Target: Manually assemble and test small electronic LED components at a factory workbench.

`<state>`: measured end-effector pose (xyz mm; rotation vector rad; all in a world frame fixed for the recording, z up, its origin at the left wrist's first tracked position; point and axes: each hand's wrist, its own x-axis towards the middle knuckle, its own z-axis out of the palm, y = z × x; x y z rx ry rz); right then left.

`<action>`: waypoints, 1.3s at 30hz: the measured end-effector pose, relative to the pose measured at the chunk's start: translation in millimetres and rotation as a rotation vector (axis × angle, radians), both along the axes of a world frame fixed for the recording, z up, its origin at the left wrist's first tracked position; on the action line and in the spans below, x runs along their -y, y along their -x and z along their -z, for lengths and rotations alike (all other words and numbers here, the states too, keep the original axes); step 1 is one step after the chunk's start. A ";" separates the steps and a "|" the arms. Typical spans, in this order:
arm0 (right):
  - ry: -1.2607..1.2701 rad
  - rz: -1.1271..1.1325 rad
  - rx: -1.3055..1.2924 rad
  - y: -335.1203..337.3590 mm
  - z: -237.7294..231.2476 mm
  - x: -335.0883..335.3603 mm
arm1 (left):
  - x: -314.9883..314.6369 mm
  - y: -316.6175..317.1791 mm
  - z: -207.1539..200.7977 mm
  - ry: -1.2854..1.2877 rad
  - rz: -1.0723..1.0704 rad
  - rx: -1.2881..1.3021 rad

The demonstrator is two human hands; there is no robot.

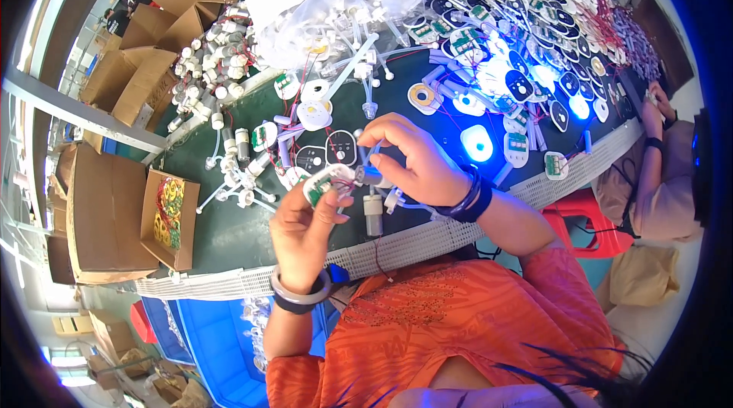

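My left hand (300, 234) is closed on a small white rounded housing with a green circuit board (321, 188) in it, thumb across its near edge. Thin wires run from the housing toward my right hand (416, 163). That hand's thumb and forefinger are pinched together just to the right, and what is between them is too small to make out. Below these fingers sits a bluish cylinder (369, 176). A grey and white small motor (372, 213) stands close under both hands. Just beyond them lie black-faced oval panels (340, 148) and white round covers (313, 114).
A large heap of panels and boards (534, 3) fills the far right, with lit blue lamps (477, 144). Behind are a plastic bag of white fittings (336, 18) and a motor pile (217, 64). Cardboard boxes (103, 213) stand left; another person's hand (658, 106) is at right.
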<state>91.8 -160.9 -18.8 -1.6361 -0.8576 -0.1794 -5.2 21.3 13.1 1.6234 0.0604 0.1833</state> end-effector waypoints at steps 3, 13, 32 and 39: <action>0.028 -0.028 -0.149 -5.9 5.0 7.0 | -5.6 -16.2 -24.3 -0.049 0.026 0.051; 0.091 -0.191 -0.332 -7.7 9.7 8.0 | -15.3 -49.5 -124.2 -0.344 0.026 0.392; 0.148 -0.308 -0.340 -8.2 10.9 1.8 | -79.4 -62.5 -207.5 0.369 0.300 0.545; 0.150 -0.271 0.064 -20.7 18.6 -15.9 | -71.7 -66.1 -199.5 0.279 0.231 0.362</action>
